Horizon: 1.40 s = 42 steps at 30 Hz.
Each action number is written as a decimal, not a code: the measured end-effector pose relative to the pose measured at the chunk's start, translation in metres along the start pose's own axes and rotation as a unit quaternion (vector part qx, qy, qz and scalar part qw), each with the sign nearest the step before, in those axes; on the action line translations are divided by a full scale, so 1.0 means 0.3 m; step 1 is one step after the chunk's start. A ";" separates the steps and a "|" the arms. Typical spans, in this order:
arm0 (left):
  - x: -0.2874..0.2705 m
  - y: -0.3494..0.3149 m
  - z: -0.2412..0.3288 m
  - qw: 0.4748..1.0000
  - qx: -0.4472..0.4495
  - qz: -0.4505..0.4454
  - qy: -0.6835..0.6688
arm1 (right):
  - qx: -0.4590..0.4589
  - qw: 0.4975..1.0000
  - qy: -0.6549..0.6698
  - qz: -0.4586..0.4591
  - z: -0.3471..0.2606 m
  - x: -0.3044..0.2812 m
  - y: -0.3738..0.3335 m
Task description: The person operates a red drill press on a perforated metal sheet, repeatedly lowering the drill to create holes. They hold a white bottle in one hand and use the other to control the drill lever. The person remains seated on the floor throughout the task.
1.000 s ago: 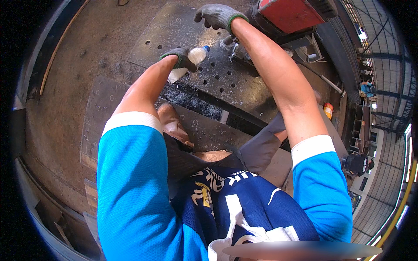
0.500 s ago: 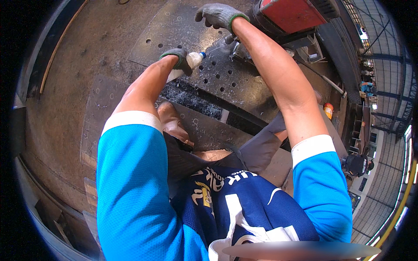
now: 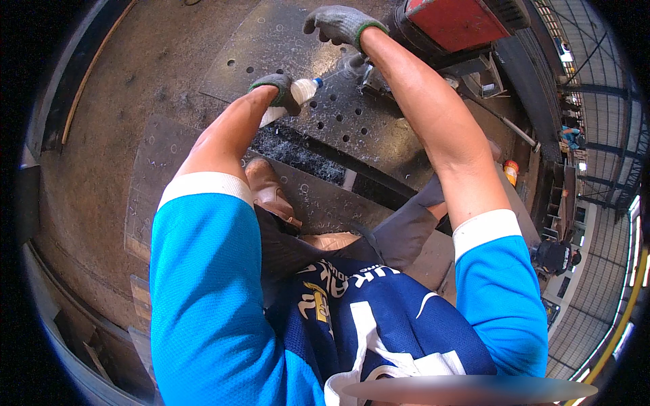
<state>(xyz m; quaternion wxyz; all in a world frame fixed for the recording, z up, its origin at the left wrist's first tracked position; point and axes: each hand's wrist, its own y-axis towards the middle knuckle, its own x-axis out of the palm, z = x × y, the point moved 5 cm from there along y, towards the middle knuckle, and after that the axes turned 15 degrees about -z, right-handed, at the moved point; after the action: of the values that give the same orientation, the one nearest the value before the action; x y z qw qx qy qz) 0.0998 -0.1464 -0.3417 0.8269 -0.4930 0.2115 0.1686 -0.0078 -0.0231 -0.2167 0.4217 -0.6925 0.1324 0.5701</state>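
Over plate: left hand clamped on part-hidden bottle; right hand, grip unclear.

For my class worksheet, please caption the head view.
Gloved left hand holds a bottle over a metal plate with holes.

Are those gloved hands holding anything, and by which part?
The left hand holds a plastic bottle around its body, with the blue cap left uncovered. Whether the right hand grips anything cannot be told.

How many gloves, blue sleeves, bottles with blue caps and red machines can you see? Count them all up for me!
Gloves: 2
Blue sleeves: 2
Blue-capped bottle: 1
Red machine: 1
Total: 6
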 end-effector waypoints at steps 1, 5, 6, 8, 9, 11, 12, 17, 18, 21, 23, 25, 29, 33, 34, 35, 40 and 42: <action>0.002 0.004 -0.004 1.000 0.002 0.006 -0.012 | 0.014 1.000 0.015 -0.009 0.006 0.004 -0.001; 0.007 0.023 -0.013 0.999 0.008 0.018 -0.030 | 0.021 1.000 0.005 0.003 0.013 0.010 -0.009; 0.007 0.028 -0.014 0.999 0.009 0.019 -0.026 | 0.024 1.000 0.007 0.002 0.015 0.015 -0.007; 0.008 0.037 -0.016 1.000 0.001 0.014 -0.019 | 0.029 1.000 0.011 -0.001 0.020 0.025 0.000; 0.008 0.041 -0.017 1.000 -0.003 0.009 -0.015 | 0.027 1.000 0.010 0.005 0.021 0.028 0.003; 0.009 0.045 -0.016 1.000 -0.011 0.003 0.009 | 0.022 1.000 0.009 0.017 0.020 0.028 0.005; 0.009 0.044 -0.015 1.000 -0.015 -0.001 0.022 | 0.019 1.000 0.000 0.018 0.016 0.026 0.003; 0.004 0.016 -0.011 1.000 -0.014 0.005 0.005 | 0.050 0.998 0.038 -0.021 -0.021 -0.007 -0.036; 0.003 0.009 -0.011 1.000 -0.017 0.002 -0.004 | 0.070 0.995 0.056 -0.036 -0.028 -0.016 -0.053; 0.002 -0.005 -0.002 1.000 -0.015 -0.018 -0.012 | 0.107 0.989 0.084 -0.064 -0.053 -0.045 -0.099; -0.001 -0.006 0.002 1.000 -0.013 -0.012 -0.003 | 0.104 0.989 0.088 -0.064 -0.075 -0.064 -0.113; 0.003 0.001 0.003 1.000 -0.009 -0.008 0.001 | 0.108 0.988 0.099 -0.055 -0.086 -0.072 -0.121; 0.014 0.026 -0.009 1.000 -0.008 0.005 0.000 | 0.118 0.982 0.142 -0.044 -0.082 -0.063 -0.126; 0.011 0.043 -0.007 0.999 0.034 0.017 -0.039 | 0.062 0.987 0.139 -0.042 -0.064 -0.054 -0.120; 0.008 0.043 -0.006 0.999 0.032 0.018 -0.035 | 0.046 0.977 0.204 -0.041 -0.047 -0.056 -0.114; 0.008 0.045 -0.006 0.999 0.031 0.017 -0.030 | 0.029 0.963 0.267 -0.040 -0.031 -0.053 -0.105; 0.010 0.048 -0.016 1.000 0.017 0.023 -0.002 | -0.071 0.982 0.170 -0.039 0.024 -0.029 -0.027; 0.016 0.059 -0.024 1.000 0.013 0.013 0.023 | -0.086 0.972 0.219 -0.013 0.053 0.000 -0.011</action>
<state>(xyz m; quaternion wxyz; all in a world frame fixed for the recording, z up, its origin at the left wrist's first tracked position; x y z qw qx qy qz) 0.0941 -0.1443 -0.3603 0.8260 -0.4832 0.2391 0.1647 -0.0164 -0.0093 -0.2151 0.3286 -0.8358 0.1628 0.4087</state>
